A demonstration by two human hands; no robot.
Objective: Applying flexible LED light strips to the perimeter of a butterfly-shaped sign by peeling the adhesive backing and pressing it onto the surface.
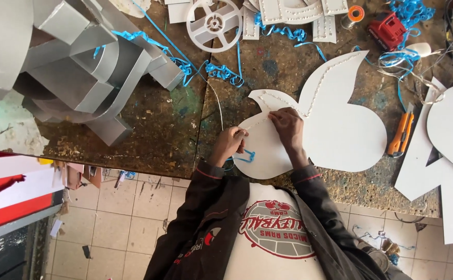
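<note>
Mid-frame: my left hand (230, 142) pinches the wire (217, 98); right hand (287, 124) presses fingertips on the white cutout (340, 129). I judge steady tension, pressing along the edge, works best.

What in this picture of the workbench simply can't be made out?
Head view only:
- What the left hand pinches: too small, covered by its fingers.
- What the right hand fingertips press on the white cutout board: hidden beneath them.
- The grey metal letter shapes: cut off by the top and left edges.
- The orange utility knife blade: too small to tell if it is out.
</note>
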